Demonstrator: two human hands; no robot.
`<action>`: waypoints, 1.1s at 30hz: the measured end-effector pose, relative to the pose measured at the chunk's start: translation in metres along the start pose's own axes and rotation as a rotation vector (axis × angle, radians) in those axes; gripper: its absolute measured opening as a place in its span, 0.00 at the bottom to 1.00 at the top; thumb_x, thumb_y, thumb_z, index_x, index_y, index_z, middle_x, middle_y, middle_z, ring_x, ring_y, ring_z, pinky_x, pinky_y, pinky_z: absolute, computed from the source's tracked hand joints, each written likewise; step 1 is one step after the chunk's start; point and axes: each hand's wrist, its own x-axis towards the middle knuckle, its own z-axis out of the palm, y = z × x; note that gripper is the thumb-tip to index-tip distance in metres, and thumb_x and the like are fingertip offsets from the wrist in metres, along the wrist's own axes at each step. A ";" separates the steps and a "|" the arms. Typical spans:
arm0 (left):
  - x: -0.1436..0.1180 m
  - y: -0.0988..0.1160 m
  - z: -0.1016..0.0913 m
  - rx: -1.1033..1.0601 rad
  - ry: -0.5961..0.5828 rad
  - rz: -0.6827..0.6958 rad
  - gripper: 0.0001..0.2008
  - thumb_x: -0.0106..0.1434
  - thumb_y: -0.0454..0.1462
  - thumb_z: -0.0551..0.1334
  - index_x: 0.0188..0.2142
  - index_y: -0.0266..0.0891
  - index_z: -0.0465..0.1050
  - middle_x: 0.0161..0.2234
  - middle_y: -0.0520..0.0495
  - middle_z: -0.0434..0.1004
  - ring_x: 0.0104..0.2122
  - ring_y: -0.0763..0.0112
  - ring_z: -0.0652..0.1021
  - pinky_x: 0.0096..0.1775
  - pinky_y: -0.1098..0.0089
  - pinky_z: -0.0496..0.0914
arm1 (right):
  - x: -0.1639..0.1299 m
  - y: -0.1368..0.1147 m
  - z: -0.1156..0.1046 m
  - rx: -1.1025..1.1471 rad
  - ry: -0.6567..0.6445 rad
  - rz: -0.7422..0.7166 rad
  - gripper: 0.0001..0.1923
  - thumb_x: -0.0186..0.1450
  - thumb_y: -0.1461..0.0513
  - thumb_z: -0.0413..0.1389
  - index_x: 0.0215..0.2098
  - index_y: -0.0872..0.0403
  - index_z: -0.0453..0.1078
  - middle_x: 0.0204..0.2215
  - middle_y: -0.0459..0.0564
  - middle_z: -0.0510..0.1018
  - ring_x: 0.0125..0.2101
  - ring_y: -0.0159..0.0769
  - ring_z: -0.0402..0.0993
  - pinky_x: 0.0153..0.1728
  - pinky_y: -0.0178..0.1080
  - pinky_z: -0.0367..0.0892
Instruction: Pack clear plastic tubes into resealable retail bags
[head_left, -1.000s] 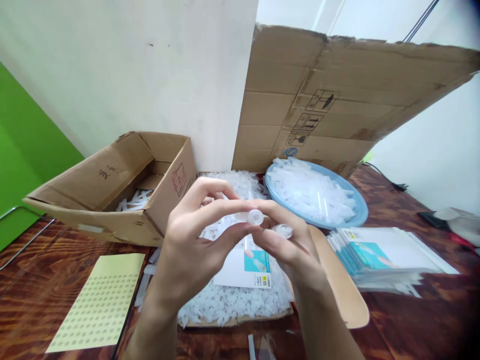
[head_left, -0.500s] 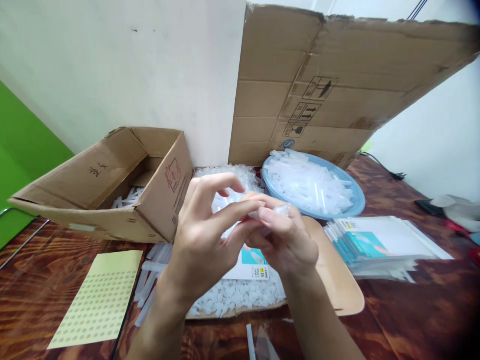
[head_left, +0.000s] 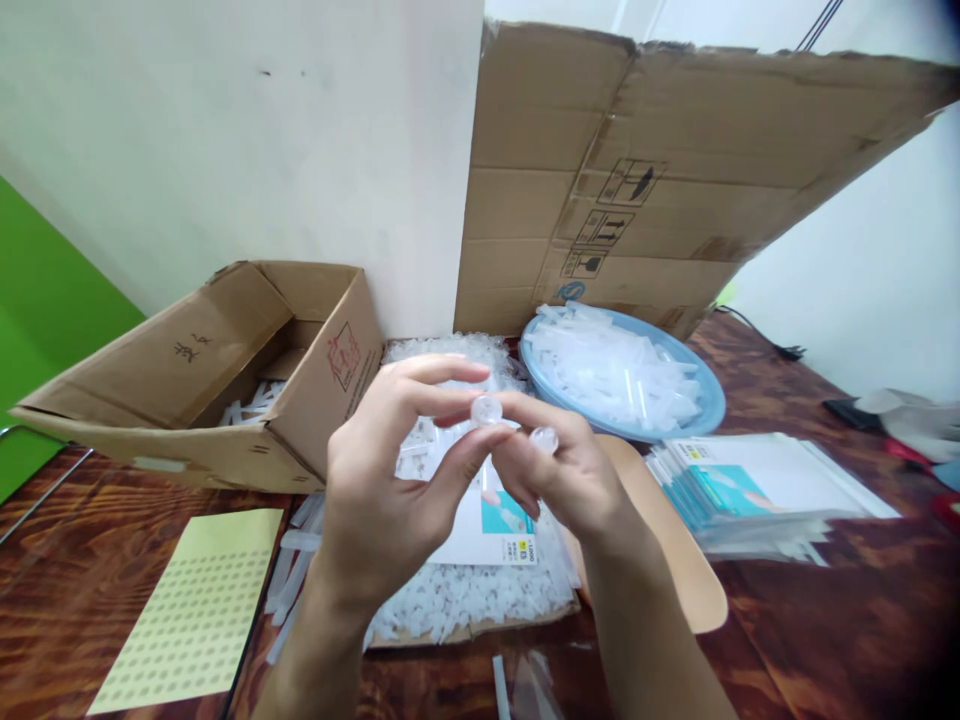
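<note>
Between thumb and index finger of my left hand [head_left: 401, 470] is a small clear round plastic piece [head_left: 486, 410], its flat disc face towards me. My right hand [head_left: 562, 470] is closed on a second clear round-ended plastic piece [head_left: 544, 440], which pokes out beside the thumb. The right fingertips touch or nearly touch the left piece. Any length behind the discs is hidden. Under my hands lies a white and turquoise printed card [head_left: 506, 520] on a heap of small clear plastic parts [head_left: 465, 605].
At left stands an open cardboard box [head_left: 307, 440] with white strips inside; a yellow sticker sheet [head_left: 187, 610] lies before it. A blue basin [head_left: 712, 410] full of translucent pieces is at back right, near stacked packaged cards [head_left: 780, 480] and a tan tray [head_left: 675, 560]. A large carton [head_left: 540, 170] stands behind.
My left hand has shifted slightly left, its thumb and index finger now closed on a round piece. My right hand has turned, so the disc ends show. The view has moved a little.
</note>
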 end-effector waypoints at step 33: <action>-0.003 -0.002 0.028 -0.342 0.087 -0.337 0.14 0.69 0.46 0.63 0.50 0.46 0.77 0.45 0.46 0.83 0.46 0.59 0.81 0.47 0.60 0.77 | 0.002 0.008 0.013 -0.420 0.279 -0.296 0.07 0.70 0.61 0.57 0.43 0.53 0.76 0.30 0.47 0.79 0.25 0.34 0.72 0.27 0.37 0.67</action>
